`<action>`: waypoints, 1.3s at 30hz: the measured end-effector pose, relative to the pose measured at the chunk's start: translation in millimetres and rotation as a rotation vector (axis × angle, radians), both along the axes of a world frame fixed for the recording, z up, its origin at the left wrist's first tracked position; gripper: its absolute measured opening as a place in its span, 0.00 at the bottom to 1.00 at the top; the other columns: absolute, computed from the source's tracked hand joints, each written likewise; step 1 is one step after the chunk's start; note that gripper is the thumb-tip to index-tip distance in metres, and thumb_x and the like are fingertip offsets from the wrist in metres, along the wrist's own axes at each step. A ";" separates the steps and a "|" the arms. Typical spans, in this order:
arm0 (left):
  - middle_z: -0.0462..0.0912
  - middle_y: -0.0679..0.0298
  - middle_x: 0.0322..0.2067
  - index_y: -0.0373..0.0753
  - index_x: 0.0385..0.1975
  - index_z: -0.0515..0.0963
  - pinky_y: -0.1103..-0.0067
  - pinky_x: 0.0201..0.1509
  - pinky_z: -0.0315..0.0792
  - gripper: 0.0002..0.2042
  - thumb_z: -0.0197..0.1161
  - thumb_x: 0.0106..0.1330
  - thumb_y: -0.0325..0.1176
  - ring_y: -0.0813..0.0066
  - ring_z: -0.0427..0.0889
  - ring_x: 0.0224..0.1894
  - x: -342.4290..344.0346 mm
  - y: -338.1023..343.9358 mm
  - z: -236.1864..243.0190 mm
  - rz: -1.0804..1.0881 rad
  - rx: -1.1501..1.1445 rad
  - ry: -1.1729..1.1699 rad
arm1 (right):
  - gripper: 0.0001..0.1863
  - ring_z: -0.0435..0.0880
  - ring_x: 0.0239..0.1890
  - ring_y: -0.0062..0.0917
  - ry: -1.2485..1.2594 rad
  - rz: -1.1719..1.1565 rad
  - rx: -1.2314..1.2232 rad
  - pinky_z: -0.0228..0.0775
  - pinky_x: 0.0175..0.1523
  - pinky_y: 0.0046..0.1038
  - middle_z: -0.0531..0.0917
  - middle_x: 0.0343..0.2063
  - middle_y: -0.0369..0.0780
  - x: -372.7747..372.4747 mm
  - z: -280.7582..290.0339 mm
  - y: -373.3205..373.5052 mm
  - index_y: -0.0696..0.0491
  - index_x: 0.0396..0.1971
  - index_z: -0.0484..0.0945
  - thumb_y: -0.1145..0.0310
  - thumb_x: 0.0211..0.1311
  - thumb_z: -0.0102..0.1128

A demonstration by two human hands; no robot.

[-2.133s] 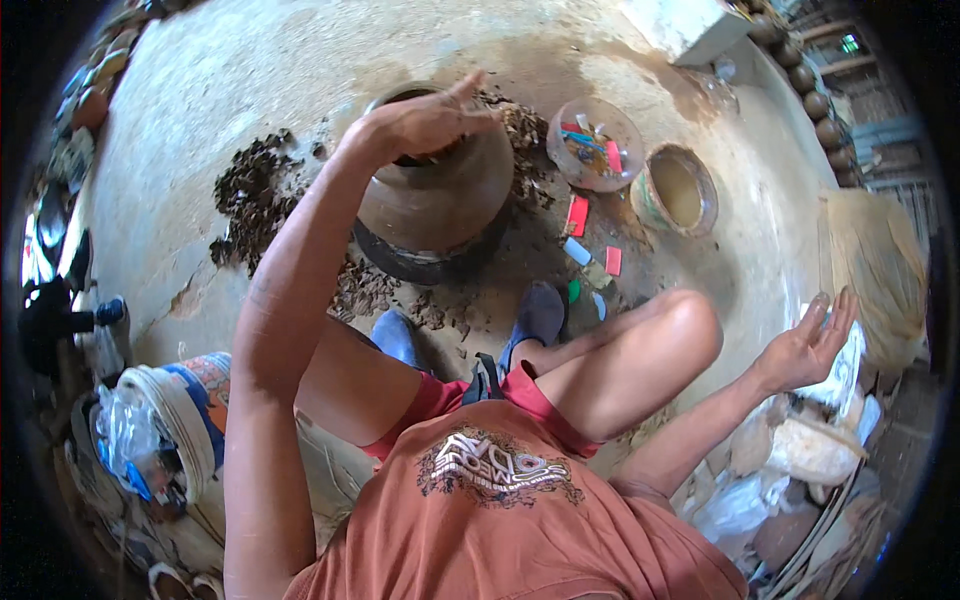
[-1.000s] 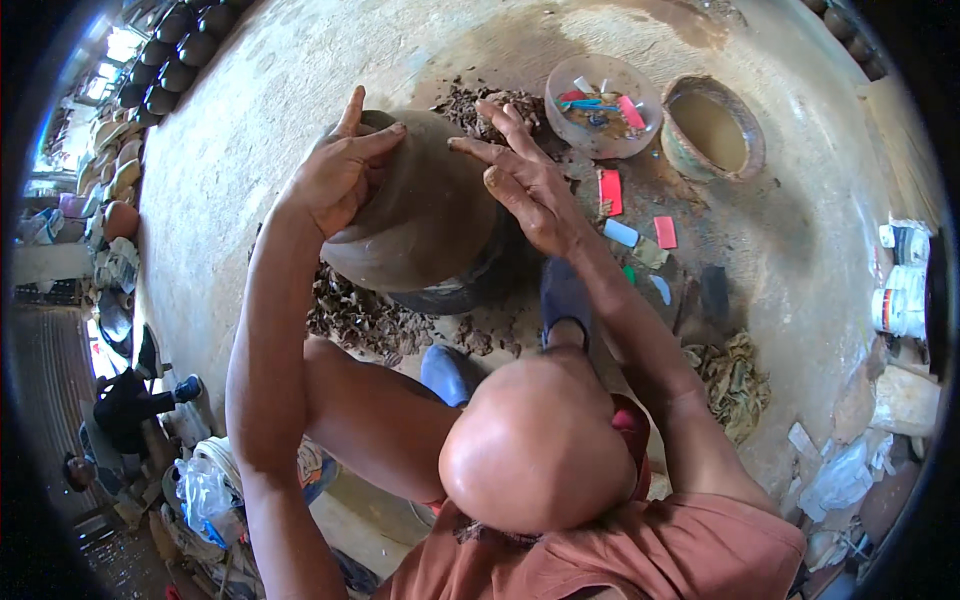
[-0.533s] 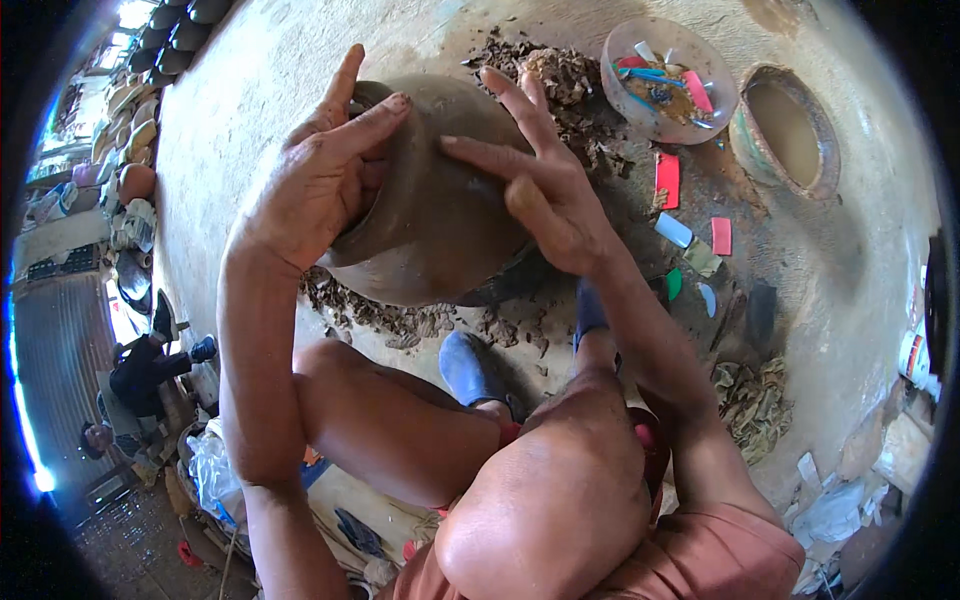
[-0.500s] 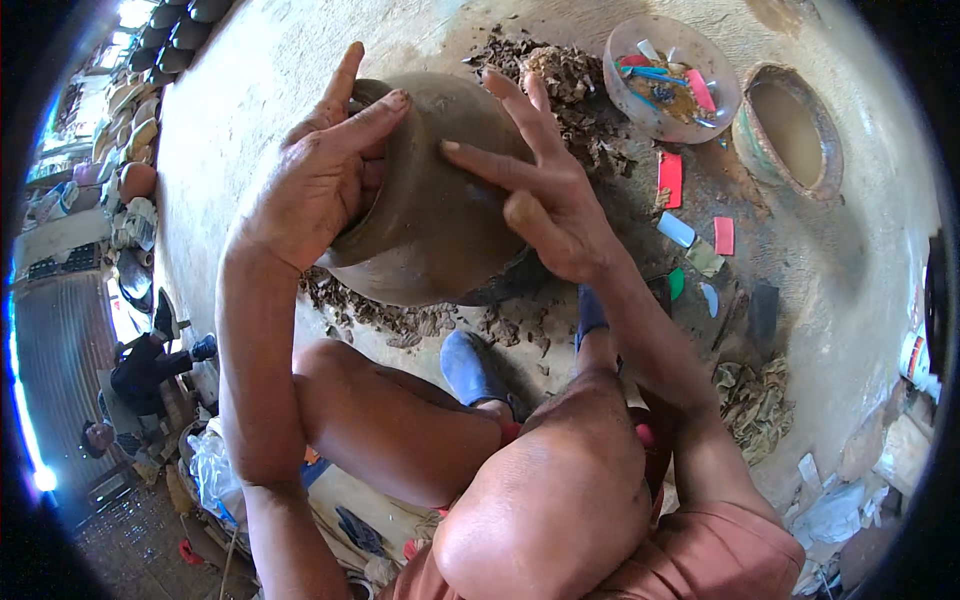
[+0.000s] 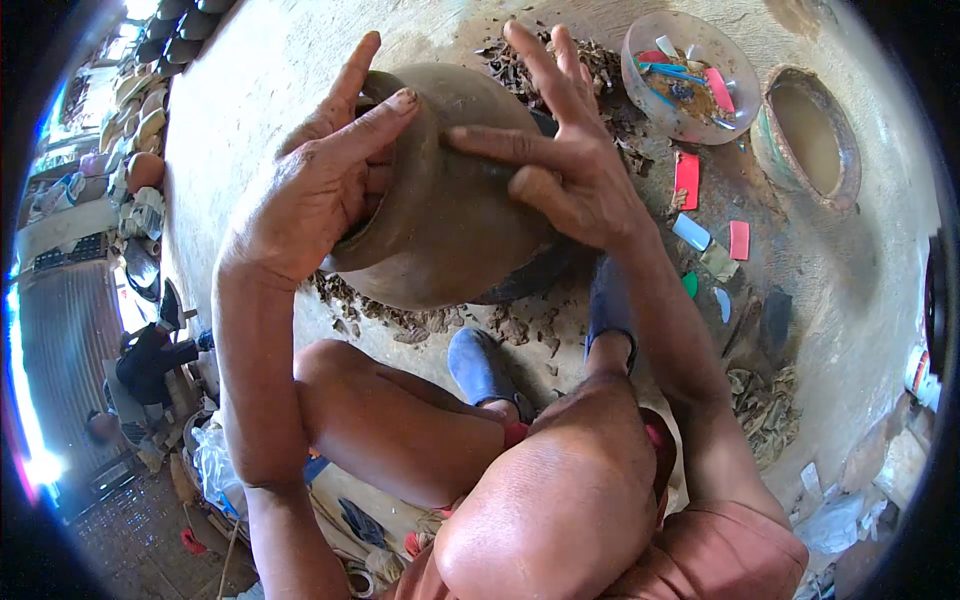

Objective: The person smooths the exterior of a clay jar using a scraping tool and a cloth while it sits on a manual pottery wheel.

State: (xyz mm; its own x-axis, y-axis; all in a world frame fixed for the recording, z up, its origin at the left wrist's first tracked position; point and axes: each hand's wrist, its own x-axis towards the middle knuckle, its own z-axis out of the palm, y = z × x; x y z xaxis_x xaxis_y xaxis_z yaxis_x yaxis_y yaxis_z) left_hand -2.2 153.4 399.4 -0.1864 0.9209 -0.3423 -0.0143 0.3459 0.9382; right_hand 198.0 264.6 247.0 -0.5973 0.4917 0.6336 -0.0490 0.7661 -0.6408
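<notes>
1. Centrally, a wet brown clay pot (image 5: 455, 215) sits in front of the person on a dark base (image 5: 530, 275), its round mouth turned toward the left side of this view.
2. At the pot's mouth, the left hand (image 5: 310, 185) has several fingers inside the opening, the thumb laid over the rim and the forefinger stretched upward; whether it grips the wall, I cannot tell.
3. Across the pot's shoulder, the right hand (image 5: 580, 165) is spread, apart from the left one, its forefinger pointing at the neck just below the rim.
4. Around the pot lie dark clay scraps (image 5: 400, 322), some on its near side, more heaped beyond it.
5. Right of the pot stands a clear plastic basin (image 5: 692, 130) holding muddy water and coloured pieces; beside that is a bucket (image 5: 772, 150) of cloudy water.
6. Nearer than the basin, still right of the pot, lie a red strip (image 5: 686, 180), a pink piece (image 5: 739, 240), a light blue piece (image 5: 691, 231) and a green piece (image 5: 690, 285).
7. Below the pot are two blue shoes (image 5: 480, 365); farther right of them, a crumpled cloth (image 5: 765, 410).
8. Well left of the pot, another person (image 5: 155, 370) appears near corrugated sheeting (image 5: 70, 350).
</notes>
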 end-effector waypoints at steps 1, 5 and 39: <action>0.81 0.53 0.56 0.39 0.82 0.43 0.73 0.55 0.83 0.45 0.67 0.74 0.40 0.66 0.87 0.51 7.0 3.1 2.3 -0.001 0.002 0.013 | 0.23 0.40 0.81 0.60 0.019 -0.010 -0.020 0.30 0.79 0.65 0.52 0.81 0.44 -1.9 -0.5 7.1 0.27 0.56 0.88 0.37 0.67 0.57; 0.81 0.52 0.56 0.38 0.82 0.43 0.72 0.55 0.83 0.45 0.67 0.74 0.40 0.65 0.87 0.51 12.9 3.7 4.9 0.027 -0.022 0.003 | 0.24 0.53 0.80 0.54 0.011 -0.046 -0.154 0.46 0.79 0.56 0.58 0.78 0.53 -3.8 20.8 8.4 0.51 0.51 0.88 0.47 0.77 0.52; 0.85 0.65 0.49 0.42 0.78 0.58 0.88 0.39 0.82 0.30 0.59 0.79 0.32 0.82 0.86 0.40 -12.7 4.3 -8.5 0.013 0.063 -0.225 | 0.40 0.36 0.83 0.56 0.062 0.150 -0.383 0.31 0.80 0.61 0.45 0.81 0.55 -7.2 19.2 2.8 0.46 0.67 0.79 0.29 0.74 0.43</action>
State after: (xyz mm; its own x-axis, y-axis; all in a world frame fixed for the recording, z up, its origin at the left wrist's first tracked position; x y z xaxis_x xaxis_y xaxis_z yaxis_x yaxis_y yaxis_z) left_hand -14.9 157.7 391.0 -0.1239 0.9399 -0.3182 -0.2297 0.2848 0.9307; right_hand 190.9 267.4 266.1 -0.6468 0.6092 0.4588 -0.1895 0.4543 -0.8704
